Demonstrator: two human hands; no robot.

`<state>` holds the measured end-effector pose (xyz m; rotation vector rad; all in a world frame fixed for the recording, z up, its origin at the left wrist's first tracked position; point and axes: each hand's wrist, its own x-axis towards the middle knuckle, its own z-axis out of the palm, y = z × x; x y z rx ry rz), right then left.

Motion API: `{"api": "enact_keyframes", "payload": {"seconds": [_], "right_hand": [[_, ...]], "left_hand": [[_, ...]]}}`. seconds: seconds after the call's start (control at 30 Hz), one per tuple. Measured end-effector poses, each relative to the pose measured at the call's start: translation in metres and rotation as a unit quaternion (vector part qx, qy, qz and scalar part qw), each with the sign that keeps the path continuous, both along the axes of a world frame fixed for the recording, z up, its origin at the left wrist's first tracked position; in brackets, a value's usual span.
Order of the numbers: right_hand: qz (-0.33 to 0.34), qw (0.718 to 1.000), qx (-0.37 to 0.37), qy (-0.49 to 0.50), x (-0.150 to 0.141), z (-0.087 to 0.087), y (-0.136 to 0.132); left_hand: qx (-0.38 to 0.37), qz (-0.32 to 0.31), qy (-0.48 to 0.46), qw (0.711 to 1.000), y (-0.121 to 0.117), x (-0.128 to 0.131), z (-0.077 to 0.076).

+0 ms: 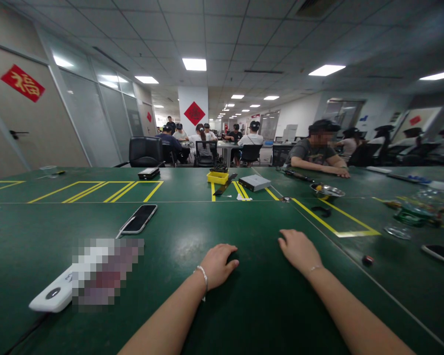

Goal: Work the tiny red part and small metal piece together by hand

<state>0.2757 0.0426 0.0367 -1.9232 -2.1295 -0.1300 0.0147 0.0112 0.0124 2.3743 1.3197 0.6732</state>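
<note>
The broad dark-green, smooth worktop point(259, 305) spans the area in front of me. A person point(307, 153) in a grey top sits at its far right side. Yellow tape outlines point(358, 233) mark its surface.

Grip status: my left hand point(219, 266) and right hand point(299, 251) are both empty, fingers loosely curved and apart, palms down, with a gap between the hands. Both are at the worktop; firm contact of every fingertip cannot be confirmed. I judge the present step to be a neutral rest pose. Any pick-up from this pose calls for lifting the fingers, spreading them around an item's edges, then closing.

Items, in approximate descending size:

- Long white plastic device point(54, 293) with a dark oval button: left of my left hand, flat; its far part is obscured.
- Clear plastic bottle point(416, 212) with a green band: right side, well apart from my right hand.
- Flat grey rectangular box point(254, 182): beyond both hands.
- Black-screened smartphone point(143, 218) with a pale edge: beyond the device, screen up.
- Shiny round metal bowl point(335, 191): beyond my right hand.
- Yellow rectangular plastic tray point(217, 180): beside the grey box, dark items heaped at it.
- Dark curved piece point(321, 212): nearest my right hand.
- Small black-and-red block point(367, 260): right of my right wrist.
</note>
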Motion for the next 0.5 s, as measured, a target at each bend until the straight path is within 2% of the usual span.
{"api": "enact_keyframes", "payload": {"seconds": [0.07,0.13,0.23,0.3,0.5], "right_hand": [[-0.172,0.985,0.019,-0.022,0.049,0.005,0.005],[-0.306,0.952,0.0,-0.003,0.095,0.006,0.004],[-0.423,0.902,-0.061,0.064,0.143,-0.001,-0.003],[-0.442,0.888,-0.089,0.09,0.159,-0.007,-0.006],[-0.382,0.907,-0.157,0.076,0.171,-0.012,-0.002]], "left_hand": [[0.0,-0.002,-0.001,1.0,0.0,-0.001,0.0],[0.0,-0.004,-0.001,1.0,0.0,-0.001,-0.001],[0.003,-0.006,0.0,1.0,0.0,-0.001,-0.001],[0.008,-0.009,0.0,1.0,0.001,-0.002,-0.001],[0.01,-0.011,0.003,1.0,0.001,-0.003,-0.004]]}}
